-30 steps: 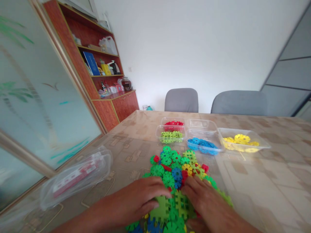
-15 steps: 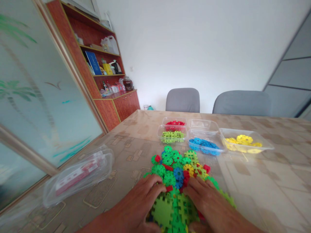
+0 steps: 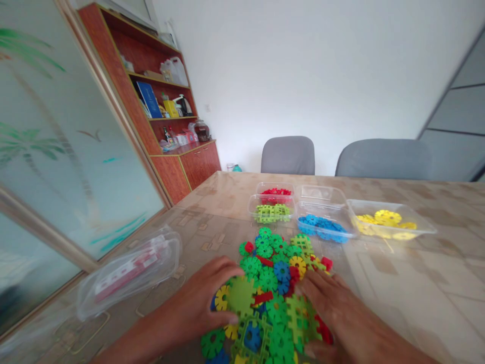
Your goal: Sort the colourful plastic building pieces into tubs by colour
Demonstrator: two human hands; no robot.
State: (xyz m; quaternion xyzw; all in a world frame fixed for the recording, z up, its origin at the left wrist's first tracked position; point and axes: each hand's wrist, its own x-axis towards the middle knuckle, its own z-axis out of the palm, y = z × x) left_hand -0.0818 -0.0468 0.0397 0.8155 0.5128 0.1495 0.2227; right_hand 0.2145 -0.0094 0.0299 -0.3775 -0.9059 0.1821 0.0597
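Patterned brown table (image 3: 424, 293) bears a loose heap of green, blue, yellow and red plastic pieces (image 3: 268, 278). At the heap's near edge, a lime-green plastic lattice square (image 3: 266, 331) and a blue notched plastic disc (image 3: 247, 337) now lie uncovered. On the heap's left, the left hand (image 3: 210, 288) seems to pinch the solid lime-green square plastic plate (image 3: 242, 296) just shifted off them, apparently now separated out. Over the heap's right, the right hand (image 3: 324, 298) spreads; whether it holds anything, I cannot tell. Beyond the heap stand clear plastic tubs (image 3: 350, 233).

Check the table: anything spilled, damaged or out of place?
No obvious damage. The pile of plastic pieces looks untidy, loose and mixed in colour on the table, whereas the blue pieces and yellow pieces sit boxed separately.
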